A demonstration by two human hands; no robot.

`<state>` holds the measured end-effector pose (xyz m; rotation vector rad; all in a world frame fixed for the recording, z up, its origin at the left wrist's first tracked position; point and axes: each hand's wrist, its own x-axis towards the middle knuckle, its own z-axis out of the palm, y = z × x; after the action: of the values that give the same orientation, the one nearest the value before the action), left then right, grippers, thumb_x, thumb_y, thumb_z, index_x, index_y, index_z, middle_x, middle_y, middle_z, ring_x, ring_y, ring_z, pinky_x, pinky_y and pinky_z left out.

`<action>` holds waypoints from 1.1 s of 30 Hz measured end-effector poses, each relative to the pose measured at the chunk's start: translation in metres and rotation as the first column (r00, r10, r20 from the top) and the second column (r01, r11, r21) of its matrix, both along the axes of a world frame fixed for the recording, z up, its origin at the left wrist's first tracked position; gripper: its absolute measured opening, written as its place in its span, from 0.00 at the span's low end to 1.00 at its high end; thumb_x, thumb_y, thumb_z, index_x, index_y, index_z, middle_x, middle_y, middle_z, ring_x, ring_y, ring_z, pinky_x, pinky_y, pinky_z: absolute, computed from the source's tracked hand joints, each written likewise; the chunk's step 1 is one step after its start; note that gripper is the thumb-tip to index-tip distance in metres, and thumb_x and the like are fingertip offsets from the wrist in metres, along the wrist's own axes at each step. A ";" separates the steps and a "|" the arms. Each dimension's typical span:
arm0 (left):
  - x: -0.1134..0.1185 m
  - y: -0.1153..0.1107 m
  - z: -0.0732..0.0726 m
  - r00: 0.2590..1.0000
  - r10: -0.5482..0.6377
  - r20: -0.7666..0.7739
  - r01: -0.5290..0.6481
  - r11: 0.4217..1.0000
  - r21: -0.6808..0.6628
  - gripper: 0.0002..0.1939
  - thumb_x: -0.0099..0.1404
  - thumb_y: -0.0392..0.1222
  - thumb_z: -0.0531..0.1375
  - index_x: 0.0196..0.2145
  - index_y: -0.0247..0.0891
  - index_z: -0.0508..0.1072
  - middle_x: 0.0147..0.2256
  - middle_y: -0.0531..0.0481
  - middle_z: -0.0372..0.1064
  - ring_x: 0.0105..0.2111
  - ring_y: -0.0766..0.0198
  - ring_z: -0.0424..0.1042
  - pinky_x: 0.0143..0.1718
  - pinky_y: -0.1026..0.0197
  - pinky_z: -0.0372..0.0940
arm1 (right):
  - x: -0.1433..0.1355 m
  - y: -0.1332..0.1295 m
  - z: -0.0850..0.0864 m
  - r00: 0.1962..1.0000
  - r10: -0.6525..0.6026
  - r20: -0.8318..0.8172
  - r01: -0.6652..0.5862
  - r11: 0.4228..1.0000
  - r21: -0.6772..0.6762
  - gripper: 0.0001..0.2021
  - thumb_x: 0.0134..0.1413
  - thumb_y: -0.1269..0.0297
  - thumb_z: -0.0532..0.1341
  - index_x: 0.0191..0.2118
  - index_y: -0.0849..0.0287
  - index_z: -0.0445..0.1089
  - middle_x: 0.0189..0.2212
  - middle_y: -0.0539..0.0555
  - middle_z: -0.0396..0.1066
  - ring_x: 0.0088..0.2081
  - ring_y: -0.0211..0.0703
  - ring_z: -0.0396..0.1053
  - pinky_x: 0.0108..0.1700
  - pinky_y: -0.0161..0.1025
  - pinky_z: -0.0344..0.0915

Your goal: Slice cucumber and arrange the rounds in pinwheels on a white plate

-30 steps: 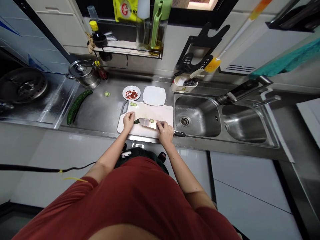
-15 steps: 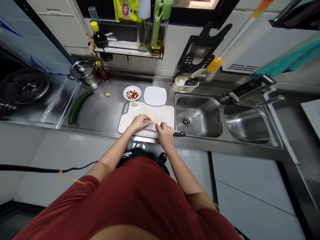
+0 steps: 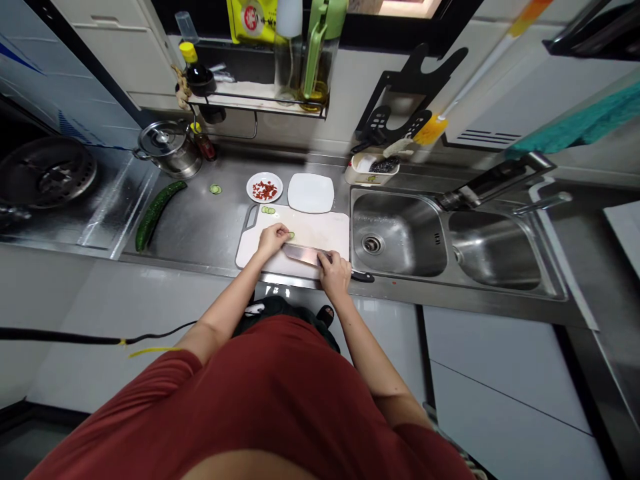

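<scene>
The right hand [image 3: 336, 273] is closed around a big knife [image 3: 301, 254], near where the blade meets the handle. The blade is wide, flat and shiny, silver with a bit of a pinkish glow, and its tip points toward the left hand [image 3: 273, 240]. The black end of the handle pokes out past the right hand, by the near right corner of the cutting board [image 3: 325, 230]. The blade is over the near part of the board, but I cannot tell if it touches it. The left hand has its thumb and finger pinched together on a small round cucumber slice [image 3: 292, 235]. That slice is pale green and looks thin, and it is just above the knife tip in the view, over the middle of the board. The board is white, with a gray handle hole at its left end. Near its far left corner lie more pale slices [image 3: 269, 210], in a short row with their edges touching. Another little bunch of slices [image 3: 215, 189] sits on the shiny metal table [image 3: 210, 227], well apart from the board. Farther left lies a long cucumber [image 3: 156, 215], whole, dark green, bumpy and a little bent.
</scene>
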<state>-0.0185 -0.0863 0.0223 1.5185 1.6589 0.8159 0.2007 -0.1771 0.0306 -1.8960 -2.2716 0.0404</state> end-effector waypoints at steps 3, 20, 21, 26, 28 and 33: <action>-0.009 0.007 -0.012 0.992 0.127 0.003 -0.127 0.992 -0.016 0.09 0.54 0.47 0.63 0.29 0.39 0.73 0.25 0.54 0.69 0.27 0.68 0.66 0.30 0.65 0.59 | 0.003 -0.001 -0.001 1.000 -0.021 -0.006 0.021 1.000 -0.013 0.18 0.59 0.70 0.53 0.52 0.52 0.69 0.49 0.58 0.62 0.40 0.46 0.57 0.42 0.42 0.47; -0.030 0.063 -0.024 0.925 0.329 -0.191 -0.334 0.943 0.005 0.07 0.55 0.44 0.62 0.31 0.39 0.74 0.30 0.51 0.72 0.29 0.65 0.68 0.34 0.63 0.59 | 0.002 -0.004 -0.014 0.998 -0.024 -0.060 0.021 0.998 -0.052 0.20 0.56 0.71 0.56 0.53 0.52 0.69 0.48 0.58 0.62 0.40 0.45 0.59 0.41 0.40 0.50; -0.031 0.066 -0.024 0.922 0.324 -0.214 -0.328 0.944 0.016 0.07 0.55 0.44 0.62 0.31 0.39 0.74 0.30 0.50 0.73 0.29 0.65 0.68 0.35 0.63 0.59 | 0.002 -0.005 -0.013 0.997 -0.024 -0.068 0.020 0.998 -0.054 0.19 0.56 0.70 0.56 0.53 0.52 0.69 0.47 0.58 0.63 0.40 0.45 0.59 0.41 0.40 0.50; -0.029 0.076 -0.020 0.902 0.303 -0.308 -0.309 0.951 0.029 0.06 0.56 0.43 0.61 0.31 0.40 0.75 0.31 0.49 0.74 0.32 0.61 0.70 0.35 0.61 0.59 | 0.007 -0.006 -0.012 0.996 -0.026 -0.090 0.022 0.999 -0.050 0.18 0.57 0.70 0.55 0.53 0.52 0.69 0.46 0.57 0.63 0.39 0.44 0.59 0.41 0.39 0.49; -0.028 0.078 -0.018 0.894 0.293 -0.340 -0.302 0.953 0.025 0.06 0.57 0.42 0.60 0.32 0.41 0.75 0.32 0.47 0.74 0.34 0.59 0.70 0.36 0.60 0.59 | 0.010 -0.005 -0.011 0.995 -0.033 -0.092 0.029 0.999 -0.045 0.18 0.58 0.70 0.55 0.52 0.52 0.70 0.46 0.57 0.63 0.39 0.44 0.59 0.40 0.39 0.49; -0.027 0.079 -0.016 0.871 0.279 -0.404 -0.281 0.958 0.057 0.10 0.57 0.37 0.58 0.38 0.43 0.74 0.37 0.45 0.73 0.39 0.56 0.69 0.39 0.58 0.59 | 0.012 -0.006 -0.014 0.993 -0.050 -0.106 0.047 0.998 -0.030 0.17 0.58 0.70 0.55 0.52 0.52 0.70 0.46 0.57 0.63 0.39 0.43 0.59 0.40 0.39 0.49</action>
<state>-0.0453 -0.0070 0.0063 1.5404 2.2295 0.6671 0.2132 -0.1828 0.0167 -1.9130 -2.1653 0.1630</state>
